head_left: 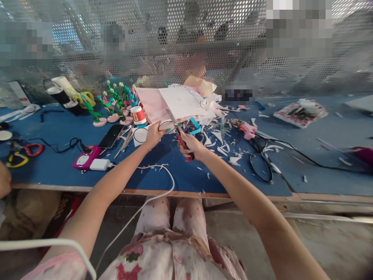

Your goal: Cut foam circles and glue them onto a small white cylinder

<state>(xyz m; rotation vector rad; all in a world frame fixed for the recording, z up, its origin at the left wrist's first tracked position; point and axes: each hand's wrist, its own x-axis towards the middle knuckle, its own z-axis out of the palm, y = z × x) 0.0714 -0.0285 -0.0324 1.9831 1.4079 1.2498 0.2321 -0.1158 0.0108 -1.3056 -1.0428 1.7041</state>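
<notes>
My left hand (154,135) pinches a small pale paper piece (166,125) with a dark curved outline along its edge. In my right hand (190,144) is a pair of scissors (175,123) with red and black handles, its blades pointing away from me beside the paper piece's right edge. Whether the blades touch the paper, I cannot tell. Under and left of my left hand lies a white paper (140,136) with a black circle drawn on it. White paper scraps (217,136) are scattered to the right of the scissors.
Behind my hands lie stacked paper sheets (182,102), a red-and-white paper cup (138,116) and several craft flowers (116,103). At left are a phone (111,137), a magenta power socket (87,157) and other scissors (25,151). A pink glue gun (248,130) with its black cord sits right.
</notes>
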